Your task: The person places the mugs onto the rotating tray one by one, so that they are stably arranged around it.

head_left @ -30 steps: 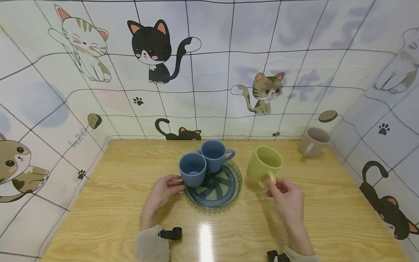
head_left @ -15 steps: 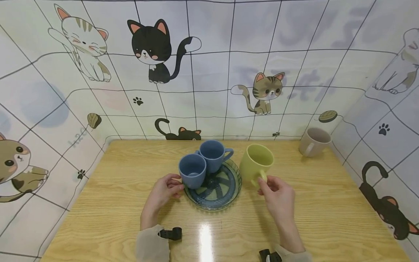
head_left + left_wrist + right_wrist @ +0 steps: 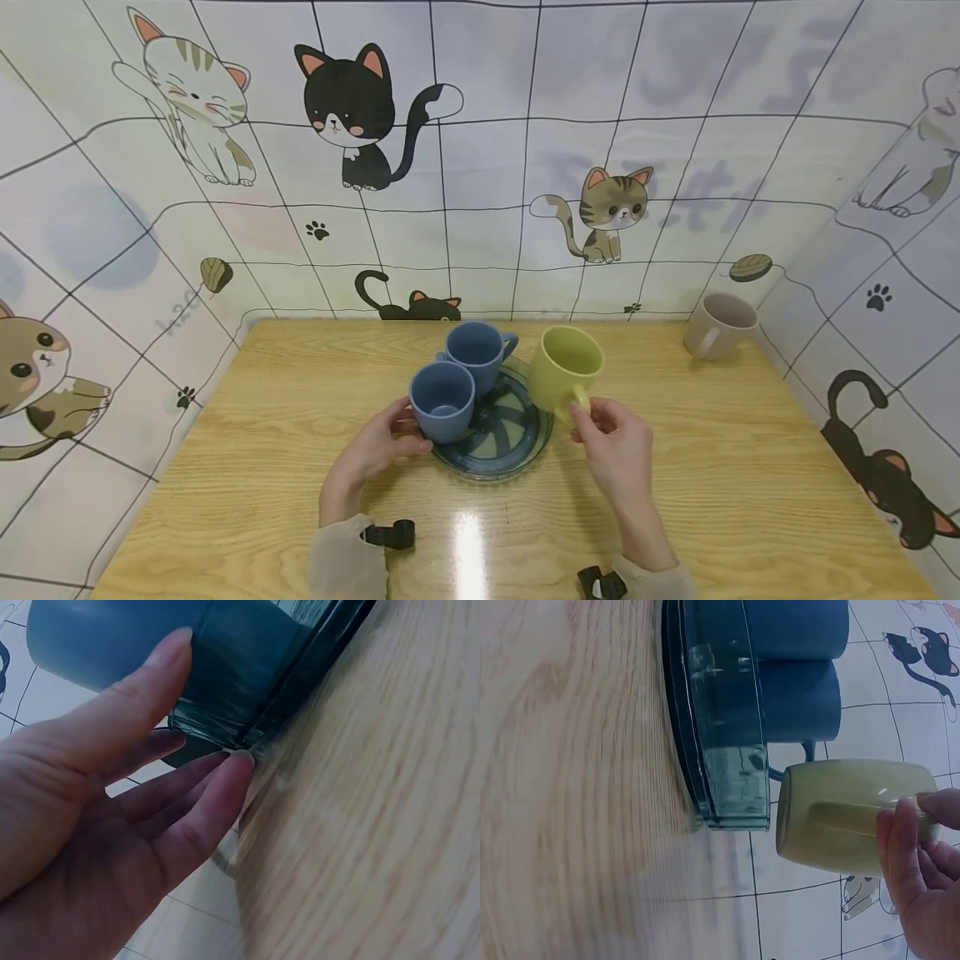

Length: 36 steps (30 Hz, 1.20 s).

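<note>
Two blue mugs stand together in a round clear glass dish (image 3: 491, 465) with a dark patterned bottom. The front blue mug (image 3: 442, 408) is by my left hand (image 3: 377, 446), whose relaxed fingers lie along the dish's left side. In the left wrist view the thumb (image 3: 150, 682) is against the front mug or just before it; which, I cannot tell. The back blue mug (image 3: 474, 346) has its handle to the right. My right hand (image 3: 618, 442) pinches the handle of a yellow mug (image 3: 562, 371), raised by the dish's right rim. The right wrist view shows this yellow mug (image 3: 840, 814) above rim height.
A greyish-pink mug (image 3: 720, 325) stands at the table's back right corner. Walls with a printed cat pattern (image 3: 487, 167) enclose the back and sides of the wooden table (image 3: 750, 483).
My right hand has carried the yellow mug left, to the dish's right edge. The back blue mug has shifted left, the front one slightly toward me. My left thumb has moved right.
</note>
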Each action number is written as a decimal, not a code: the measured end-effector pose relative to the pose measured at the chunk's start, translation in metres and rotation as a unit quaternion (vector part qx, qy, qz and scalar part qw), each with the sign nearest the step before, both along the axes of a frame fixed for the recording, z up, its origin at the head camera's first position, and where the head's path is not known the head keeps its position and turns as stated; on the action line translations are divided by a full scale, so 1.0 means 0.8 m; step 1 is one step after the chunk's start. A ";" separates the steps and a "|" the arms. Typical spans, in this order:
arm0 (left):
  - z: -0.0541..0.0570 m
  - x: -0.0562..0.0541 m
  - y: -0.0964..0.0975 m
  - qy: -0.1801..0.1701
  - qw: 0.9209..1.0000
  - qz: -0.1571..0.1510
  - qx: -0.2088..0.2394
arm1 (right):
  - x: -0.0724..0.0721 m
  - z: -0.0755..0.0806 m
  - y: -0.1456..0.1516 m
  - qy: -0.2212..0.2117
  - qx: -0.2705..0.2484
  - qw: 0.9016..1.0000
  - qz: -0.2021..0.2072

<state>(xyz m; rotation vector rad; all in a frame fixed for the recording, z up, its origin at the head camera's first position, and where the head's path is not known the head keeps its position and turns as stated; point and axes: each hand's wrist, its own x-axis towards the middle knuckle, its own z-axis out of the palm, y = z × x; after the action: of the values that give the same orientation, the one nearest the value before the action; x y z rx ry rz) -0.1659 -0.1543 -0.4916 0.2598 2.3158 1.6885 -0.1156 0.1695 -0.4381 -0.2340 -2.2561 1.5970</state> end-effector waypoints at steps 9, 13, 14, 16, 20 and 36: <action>0.000 0.003 -0.004 0.033 0.999 -0.040 -0.005 | -0.008 0.000 -0.015 0.002 -0.007 1.000 0.018; 0.001 0.005 -0.007 0.023 0.999 -0.035 0.005 | -0.013 -0.002 -0.021 0.004 -0.006 1.000 0.020; 0.001 0.005 -0.008 0.022 0.999 -0.032 0.006 | -0.015 -0.002 -0.022 0.005 -0.004 1.000 0.019; 0.001 0.004 -0.008 0.022 0.999 -0.023 0.004 | -0.017 -0.003 -0.024 0.008 -0.004 1.000 0.019; 0.001 0.003 -0.009 0.026 0.999 0.003 -0.017 | -0.022 -0.005 -0.027 0.007 0.000 1.000 0.023; 0.002 0.001 -0.010 0.022 1.000 0.013 -0.017 | -0.037 -0.021 -0.038 -0.005 0.012 1.000 0.025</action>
<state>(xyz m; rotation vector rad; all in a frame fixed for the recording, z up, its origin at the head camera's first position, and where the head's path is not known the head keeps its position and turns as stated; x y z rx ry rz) -0.1654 -0.1627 -0.4904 0.2639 2.3876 1.6715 -0.1452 0.1388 -0.4549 -0.1818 -2.3042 1.5954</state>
